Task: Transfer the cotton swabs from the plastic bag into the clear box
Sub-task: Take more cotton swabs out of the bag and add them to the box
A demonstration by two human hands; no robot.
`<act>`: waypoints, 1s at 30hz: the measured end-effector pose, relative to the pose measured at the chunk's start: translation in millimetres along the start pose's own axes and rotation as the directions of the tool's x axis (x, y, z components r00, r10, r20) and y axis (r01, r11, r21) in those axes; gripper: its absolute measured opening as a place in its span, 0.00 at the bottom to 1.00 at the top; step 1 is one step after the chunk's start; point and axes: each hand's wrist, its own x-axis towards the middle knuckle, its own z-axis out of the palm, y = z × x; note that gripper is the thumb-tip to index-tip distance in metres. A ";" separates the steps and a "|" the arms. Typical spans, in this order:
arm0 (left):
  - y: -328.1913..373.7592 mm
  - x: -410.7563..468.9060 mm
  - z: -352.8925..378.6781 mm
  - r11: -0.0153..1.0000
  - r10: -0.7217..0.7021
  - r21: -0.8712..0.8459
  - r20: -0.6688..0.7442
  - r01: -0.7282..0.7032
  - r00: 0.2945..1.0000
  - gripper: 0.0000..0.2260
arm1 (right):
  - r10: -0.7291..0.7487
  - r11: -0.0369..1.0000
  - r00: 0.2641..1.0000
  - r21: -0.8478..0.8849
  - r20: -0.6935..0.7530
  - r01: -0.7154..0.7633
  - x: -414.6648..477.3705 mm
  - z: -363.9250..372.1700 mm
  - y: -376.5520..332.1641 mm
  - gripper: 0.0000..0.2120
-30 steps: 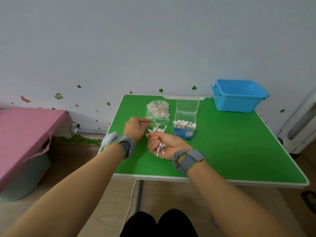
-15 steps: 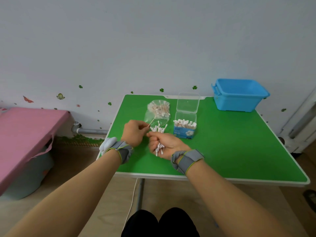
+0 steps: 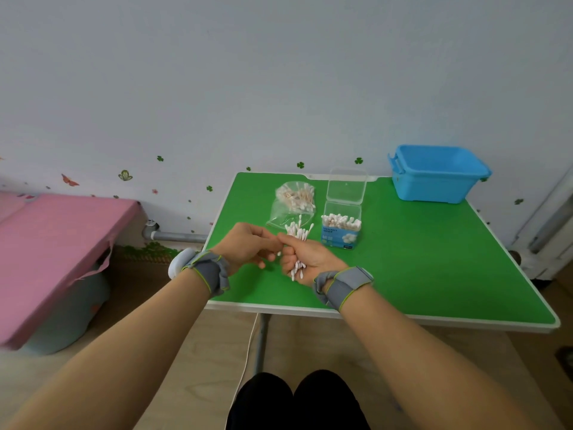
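Pale wall (image 3: 279, 72) is standing behind, with clover and butterfly stickers (image 3: 125, 175) running low across it. Green table (image 3: 434, 259), white-edged, is sitting against it. Pink-topped furniture (image 3: 46, 243) is standing left; grey pipe (image 3: 173, 235) is running along the wall's base; wood-look floor (image 3: 201, 352) is lying beneath.

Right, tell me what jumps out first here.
The right hand grips a bunch of cotton swabs above the green table, the left hand close beside it. Behind lie a plastic bag of swabs and the open clear box, holding more; a blue tub sits at the far right corner.
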 end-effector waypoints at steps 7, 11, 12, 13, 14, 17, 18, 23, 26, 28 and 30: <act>10.0 8.9 10.7 0.996 0.057 -0.049 -0.230 -0.070 0.972 0.05 | -0.165 0.953 0.986 -0.259 -0.001 0.159 -5.3 0.4 -0.8 0.11; 19.2 11.2 20.1 0.986 0.059 -0.145 -0.142 -0.079 0.988 0.12 | -0.285 0.904 0.958 -0.328 0.017 0.274 -3.5 6.0 -4.9 0.09; 20.9 12.3 22.5 0.981 0.055 -0.175 -0.139 -0.079 0.989 0.14 | -0.311 0.891 0.950 -0.342 0.022 0.299 -2.6 7.3 -6.2 0.07; 22.4 13.5 25.0 0.975 0.050 -0.206 -0.147 -0.080 0.988 0.16 | -0.336 0.876 0.941 -0.356 0.029 0.324 -1.7 8.7 -7.3 0.06; 23.8 14.3 27.0 0.967 0.045 -0.240 -0.164 -0.084 0.985 0.18 | -0.359 0.862 0.933 -0.371 0.033 0.344 -1.4 9.8 -8.1 0.05; 27.4 16.6 31.6 0.941 0.028 -0.323 -0.220 -0.100 0.975 0.18 | -0.427 0.812 0.903 -0.417 0.051 0.408 1.7 10.6 -10.9 0.09; 28.4 17.1 32.5 0.934 0.028 -0.341 -0.232 -0.108 0.972 0.19 | -0.456 0.787 0.888 -0.438 0.061 0.435 3.1 10.5 -11.2 0.11; 31.4 21.1 34.4 0.914 0.009 -0.392 -0.243 -0.106 0.970 0.22 | -0.601 0.607 0.794 -0.593 0.092 0.529 11.3 9.2 -9.6 0.17; 36.9 21.8 36.4 0.899 0.038 -0.409 -0.284 -0.157 0.958 0.22 | -0.648 0.554 0.755 -0.621 0.098 0.555 18.5 10.7 -9.2 0.13; 42.2 22.8 36.6 0.898 0.079 -0.378 -0.360 -0.223 0.930 0.20 | -0.668 0.555 0.738 -0.598 0.095 0.579 23.9 12.3 -7.6 0.11; 48.3 24.6 35.2 0.910 0.139 -0.306 -0.414 -0.281 0.900 0.19 | -0.686 0.549 0.721 -0.583 0.096 0.599 29.1 13.0 -6.4 0.13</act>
